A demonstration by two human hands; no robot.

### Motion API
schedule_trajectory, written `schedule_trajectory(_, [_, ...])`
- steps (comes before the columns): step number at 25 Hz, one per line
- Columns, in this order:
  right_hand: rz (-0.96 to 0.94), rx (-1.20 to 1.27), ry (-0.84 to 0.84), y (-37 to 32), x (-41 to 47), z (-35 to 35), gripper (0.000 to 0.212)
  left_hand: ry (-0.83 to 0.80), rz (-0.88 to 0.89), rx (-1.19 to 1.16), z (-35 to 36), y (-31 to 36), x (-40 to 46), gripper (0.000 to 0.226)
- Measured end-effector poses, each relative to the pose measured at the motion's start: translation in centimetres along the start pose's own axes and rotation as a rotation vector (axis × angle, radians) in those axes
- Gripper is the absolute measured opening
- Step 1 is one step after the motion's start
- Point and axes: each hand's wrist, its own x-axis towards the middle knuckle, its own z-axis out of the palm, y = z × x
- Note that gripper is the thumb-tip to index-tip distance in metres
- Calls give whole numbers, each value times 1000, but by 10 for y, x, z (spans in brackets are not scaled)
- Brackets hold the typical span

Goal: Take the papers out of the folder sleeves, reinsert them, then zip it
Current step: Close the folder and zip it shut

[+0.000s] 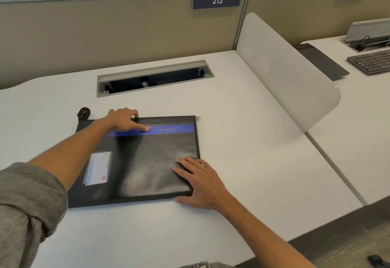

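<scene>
A black zip folder (147,162) lies flat and closed on the white desk (242,141). A blue band (173,129) runs along its far edge, and a pale card (98,168) sits in a window on its left side. A small metal zip pull (198,117) sticks out at the far right corner, and a black strap loop (84,113) lies at the far left corner. My left hand (124,119) rests over the folder's far edge, fingers curled over the rim and thumb on the blue band. My right hand (200,181) lies flat on the near right corner. No papers are visible.
A cable tray opening (155,77) is cut into the desk behind the folder. A frosted divider panel (285,71) stands to the right. Beyond it another desk carries a keyboard (371,62) and a dark pad (322,61). The desk's near edge runs bottom right.
</scene>
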Motion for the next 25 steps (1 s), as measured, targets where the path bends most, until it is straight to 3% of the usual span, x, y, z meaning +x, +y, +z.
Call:
schedule_trajectory(5, [89,96,85,28,-10,-12,100,56,94,-263,-2,-9,-14,84])
schedule_trajectory(9, [499,576,259,29,-22,-9,108,280,65,-322,-8,-11,-22,66])
schedule_trajectory(12, [713,817,342,17,-13,-15,97,417,-12,-529,-14,-12,-26,64])
schedule_trajectory(16, [842,1112,350,0,5,-27,79,437,-172,-809,-8,-1,-31,59])
schedule_trajectory(19, [835,1330,336,2,23,-38,39,432,-264,-1026,0,23,-31,56])
schedule_trajectory(21, [862,1311,439,16,34,-39,27,454,-284,-1123,6,43,-30,51])
schedule_trajectory(25, [948,988,568,62,33,-50,27,445,-297,-1281,33,89,-33,33])
